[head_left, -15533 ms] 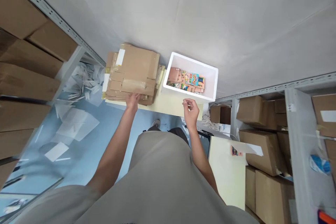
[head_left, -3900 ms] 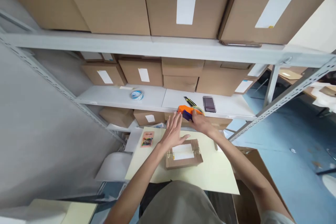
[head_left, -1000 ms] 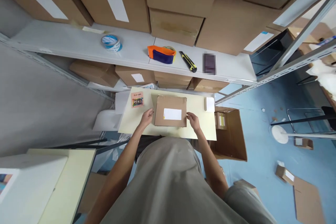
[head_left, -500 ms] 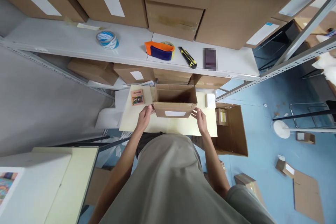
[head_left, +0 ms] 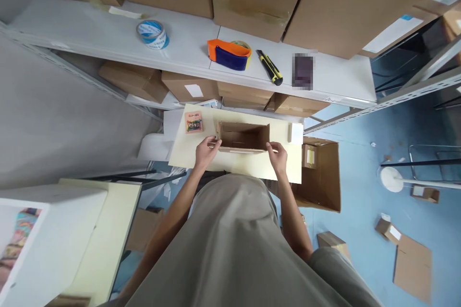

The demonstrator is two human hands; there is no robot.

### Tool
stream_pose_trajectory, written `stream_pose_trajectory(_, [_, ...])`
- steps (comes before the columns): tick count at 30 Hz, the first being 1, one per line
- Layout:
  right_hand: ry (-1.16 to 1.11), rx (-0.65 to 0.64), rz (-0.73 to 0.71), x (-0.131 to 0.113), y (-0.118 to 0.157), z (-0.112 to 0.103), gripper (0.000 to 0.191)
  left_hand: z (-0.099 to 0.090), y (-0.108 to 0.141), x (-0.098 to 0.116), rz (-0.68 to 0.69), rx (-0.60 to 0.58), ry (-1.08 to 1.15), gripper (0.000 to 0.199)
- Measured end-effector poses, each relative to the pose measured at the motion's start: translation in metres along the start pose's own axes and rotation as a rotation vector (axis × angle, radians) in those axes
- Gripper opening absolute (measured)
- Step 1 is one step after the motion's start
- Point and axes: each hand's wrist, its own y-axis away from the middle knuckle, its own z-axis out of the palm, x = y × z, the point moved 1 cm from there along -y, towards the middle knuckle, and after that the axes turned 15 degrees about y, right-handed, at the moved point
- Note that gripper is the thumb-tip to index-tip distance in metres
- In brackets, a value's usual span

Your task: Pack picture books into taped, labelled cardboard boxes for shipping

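So the cardboard box [head_left: 245,128] sits in the middle of the pale surface [head_left: 237,165], right in front of the person, with its mouth facing up so you can see down inside. The left hand [head_left: 206,153] has the near left corner between thumb and fingers, and the right hand [head_left: 278,157] does the same at the near right corner. Looks like a light pinch to me, can't tell how hard they're squeezing. My guess is that holding both ends keeps the thing square, since thin cardboard walls would probably skew if you only had one side.

The pink pack [head_left: 193,122] lies flat near the far left corner of the surface and the small white block [head_left: 296,133] is by the right edge, both apart from the box, so I'd say that leaves elbow room in the middle.

Tools are on the shelf [head_left: 187,48] just beyond: blue-and-white tape roll [head_left: 155,38], orange and dark blue tape dispenser [head_left: 230,55], yellow-black cutter [head_left: 270,68]. Seems sensible, in reach but off the work spot. There's also a big open carton [head_left: 329,177] to the right with a smaller taped box [head_left: 309,156] inside it.
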Motion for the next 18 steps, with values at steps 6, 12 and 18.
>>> stream_pose_trajectory(6, [0.153, 0.047, -0.037, -0.002, -0.005, 0.001, 0.052, -0.016, -0.009, -0.024, -0.05, -0.014, 0.123, 0.034])
stream_pose_trajectory(12, [0.229, 0.191, -0.121, -0.031, 0.0, -0.006, 0.05, -0.063, -0.031, -0.056, -0.108, 0.109, 0.214, 0.048])
stream_pose_trajectory(18, [0.149, 0.062, -0.307, -0.113, 0.022, 0.018, 0.036, -0.127, -0.071, -0.091, -0.195, 0.42, 0.057, 0.042])
